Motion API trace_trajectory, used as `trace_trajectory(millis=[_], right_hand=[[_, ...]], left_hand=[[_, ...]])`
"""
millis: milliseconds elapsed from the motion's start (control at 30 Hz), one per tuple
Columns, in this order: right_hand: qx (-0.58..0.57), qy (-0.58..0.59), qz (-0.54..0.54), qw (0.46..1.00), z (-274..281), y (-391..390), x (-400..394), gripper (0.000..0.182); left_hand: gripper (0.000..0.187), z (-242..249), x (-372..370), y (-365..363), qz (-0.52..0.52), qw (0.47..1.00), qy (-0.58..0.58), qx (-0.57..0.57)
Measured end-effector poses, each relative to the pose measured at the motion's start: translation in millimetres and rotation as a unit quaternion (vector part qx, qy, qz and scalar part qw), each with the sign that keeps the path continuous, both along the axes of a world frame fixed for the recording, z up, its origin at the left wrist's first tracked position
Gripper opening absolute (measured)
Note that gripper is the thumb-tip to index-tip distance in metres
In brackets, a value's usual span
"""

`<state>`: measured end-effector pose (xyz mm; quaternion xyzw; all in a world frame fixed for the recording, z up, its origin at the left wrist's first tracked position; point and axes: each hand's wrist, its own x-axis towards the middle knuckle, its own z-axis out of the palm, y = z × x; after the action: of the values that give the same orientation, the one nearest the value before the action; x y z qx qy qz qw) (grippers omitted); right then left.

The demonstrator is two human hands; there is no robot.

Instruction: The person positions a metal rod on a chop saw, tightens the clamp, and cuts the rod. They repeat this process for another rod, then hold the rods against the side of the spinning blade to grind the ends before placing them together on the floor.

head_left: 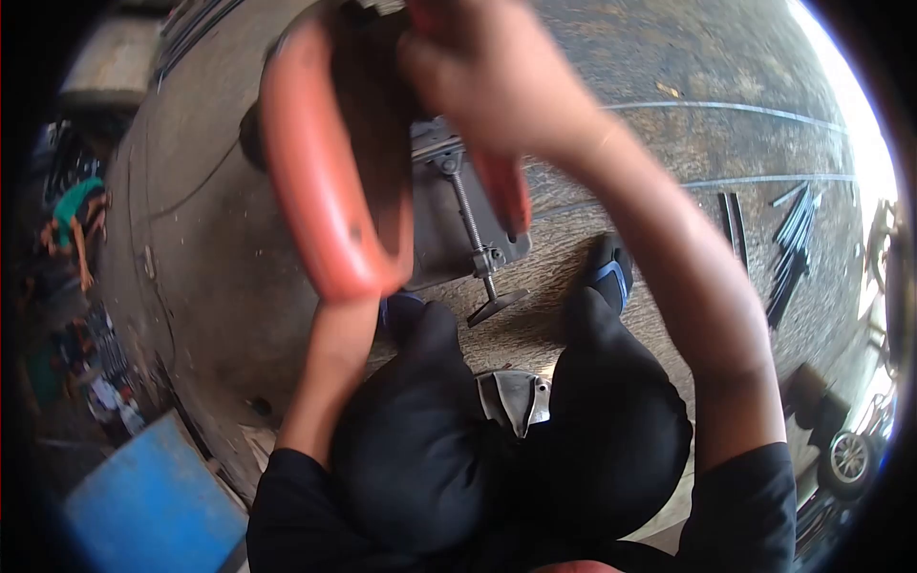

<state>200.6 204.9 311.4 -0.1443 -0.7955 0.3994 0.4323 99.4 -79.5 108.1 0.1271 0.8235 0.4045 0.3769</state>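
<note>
A chop saw stands in front of me, with a big orange-red blade guard blurred by motion. My right hand reaches over to the top of the saw, fingers wrapped round what looks like its red handle, partly out of frame. The left forearm runs up behind the guard, which hides my left hand and its fingers. Under the saw head lies the grey base plate, carrying a vise with a threaded screw and a T-shaped crank handle.
Long thin metal strips stretch right across the concrete floor. Cut dark bars lie in a bundle there. A wheel is at the lower right, a blue panel at the lower left. Another person is at the far left.
</note>
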Motion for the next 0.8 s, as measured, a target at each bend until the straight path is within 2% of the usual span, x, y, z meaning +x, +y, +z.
trace_trajectory(millis=[33,67,100,167,200,233,267,300,400,433,500,533,600,633,667,700,733,800], right_hand=[[0.052,-0.007,-0.032,0.998,13.2,7.5,-8.7,0.052],[0.059,-0.005,-0.020,0.998,18.6,20.6,-20.3,0.052],[0.035,-0.011,0.019,0.999,21.6,38.4,-34.2,0.052],[-0.015,-0.027,0.095,0.995,29.4,64.7,-59.8,0.052],[-0.246,-0.049,0.138,0.958,39.5,67.7,-70.0,0.048],[-0.282,0.047,0.328,0.900,28.3,92.6,-81.1,0.045],[-0.250,0.004,0.210,0.945,41.4,82.7,-77.9,0.046],[-0.229,-0.044,0.212,0.949,54.9,79.1,-73.1,0.054],[-0.194,-0.109,0.208,0.952,-32.3,204.3,-105.9,0.052],[-0.178,-0.139,0.200,0.954,-63.6,274.3,-96.1,0.051],[-0.141,-0.195,0.177,0.954,-108.8,308.6,-94.3,0.049],[-0.122,-0.223,0.162,0.954,-121.5,306.5,-97.9,0.048],[-0.079,-0.280,0.135,0.947,-153.0,253.6,-88.5,0.046],[-0.056,-0.309,0.123,0.941,-162.0,209.6,-79.0,0.045],[-0.033,-0.337,0.111,0.934,-165.6,108.9,-1.9,0.044],[-0.011,-0.365,0.100,0.925,-181.7,106.6,12.3,0.043],[0.010,-0.392,0.089,0.915,-204.6,104.7,-17.6,0.042],[0.051,-0.441,0.065,0.894,-243.5,64.2,-12.3,0.040]], left_hand=[[0.048,-60.8,-45.2,86.9,0.128,0.986,-0.071,0.084],[0.043,-102.3,-77.7,121.6,0.248,0.944,-0.139,0.169],[0.038,-130.0,-94.9,110.6,0.358,0.876,-0.202,0.250],[0.034,-107.8,-86.8,113.0,0.366,0.876,-0.203,0.240],[0.033,-103.9,-85.8,112.8,0.364,0.873,-0.205,0.251],[0.031,-100.9,-85.0,112.6,0.363,0.870,-0.206,0.261],[0.029,-100.9,-85.5,112.1,0.365,0.868,-0.214,0.260],[0.027,-101.3,-86.3,111.7,0.361,0.868,-0.219,0.261],[0.027,-95.4,-83.9,110.3,0.368,0.863,-0.228,0.261],[0.026,-95.4,-83.5,109.9,0.363,0.865,-0.228,0.260],[0.026,-93.5,-85.5,110.6,0.359,0.866,-0.231,0.262],[0.026,-91.3,-84.7,110.6,0.362,0.865,-0.233,0.259],[0.025,-89.3,-83.3,112.5,0.371,0.858,-0.240,0.260],[0.022,-89.1,-82.6,114.0,0.378,0.859,-0.235,0.253],[0.019,-89.7,-82.0,114.6,0.387,0.859,-0.230,0.245],[0.019,-89.3,-82.3,115.3,0.394,0.853,-0.235,0.248],[0.024,-88.4,-82.8,115.6,0.389,0.861,-0.231,0.233],[0.028,-85.6,-82.1,115.3,0.389,0.865,-0.230,0.219]])
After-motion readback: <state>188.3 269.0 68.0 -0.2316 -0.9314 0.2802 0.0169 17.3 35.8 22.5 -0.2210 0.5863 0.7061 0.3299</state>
